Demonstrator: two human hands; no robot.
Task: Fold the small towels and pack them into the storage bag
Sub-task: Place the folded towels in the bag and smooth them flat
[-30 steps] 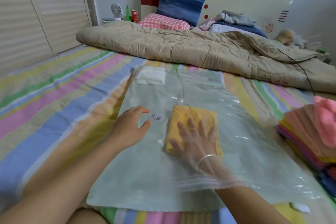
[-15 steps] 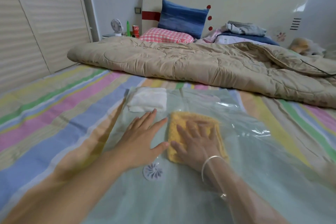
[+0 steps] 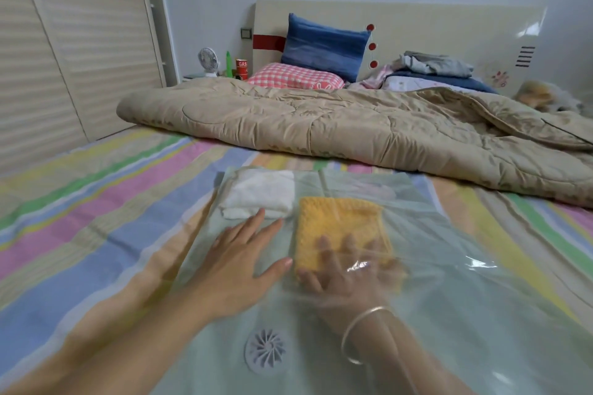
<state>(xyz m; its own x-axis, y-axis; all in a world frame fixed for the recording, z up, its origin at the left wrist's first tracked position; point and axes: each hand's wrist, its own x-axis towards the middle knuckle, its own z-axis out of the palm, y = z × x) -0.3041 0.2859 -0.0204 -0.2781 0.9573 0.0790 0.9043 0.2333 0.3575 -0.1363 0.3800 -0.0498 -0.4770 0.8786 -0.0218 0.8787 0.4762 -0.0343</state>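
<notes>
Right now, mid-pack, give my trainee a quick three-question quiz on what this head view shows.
1. True or false: the right hand is inside the storage bag, fingers spread flat on the yellow towel.
2. Which folded towel lies in the bag just left of the yellow one? A) white towel B) pink towel C) blue towel
3. Fill in: the left hand rests flat on top of the bag, between the white towel and the bag's round grey ____.

Key: 1 true; 2 A; 3 valve.
</notes>
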